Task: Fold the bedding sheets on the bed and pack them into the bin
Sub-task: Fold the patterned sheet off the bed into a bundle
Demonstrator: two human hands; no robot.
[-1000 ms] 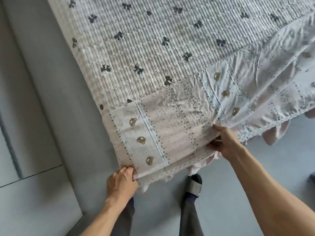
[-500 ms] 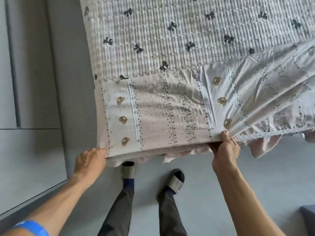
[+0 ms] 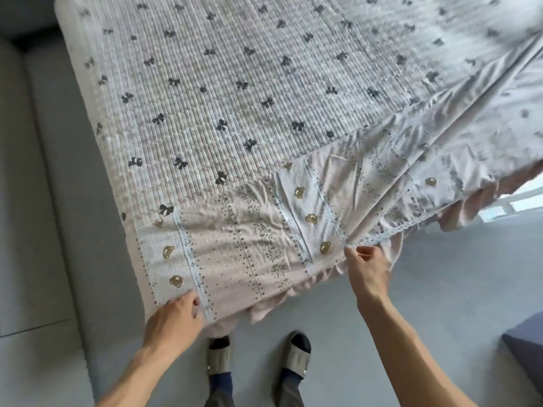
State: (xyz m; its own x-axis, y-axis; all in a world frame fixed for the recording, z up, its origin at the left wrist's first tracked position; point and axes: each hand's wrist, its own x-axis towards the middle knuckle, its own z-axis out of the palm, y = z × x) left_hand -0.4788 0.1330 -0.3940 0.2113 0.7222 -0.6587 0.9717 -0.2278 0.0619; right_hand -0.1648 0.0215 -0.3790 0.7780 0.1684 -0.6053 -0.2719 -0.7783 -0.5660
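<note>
A: Grey floor (image 3: 382, 333), bed (image 3: 235, 98) above. Sheet (image 3: 249, 245) where?
B: Across foot edge, long axis left-right. Left hand (image 3: 173, 320) holding corner; right hand (image 3: 368, 268) pinching hem, nearer the slack.

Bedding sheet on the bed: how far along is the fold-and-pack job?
Early. Done: nothing looks folded; no bin is in view. In hand: the left hand grips the near corner of the bear-print sheet and the right hand pinches its hem further along. The sheet lies spread and wrinkled over the bow-print quilt. Left: folding it, then packing.
</note>
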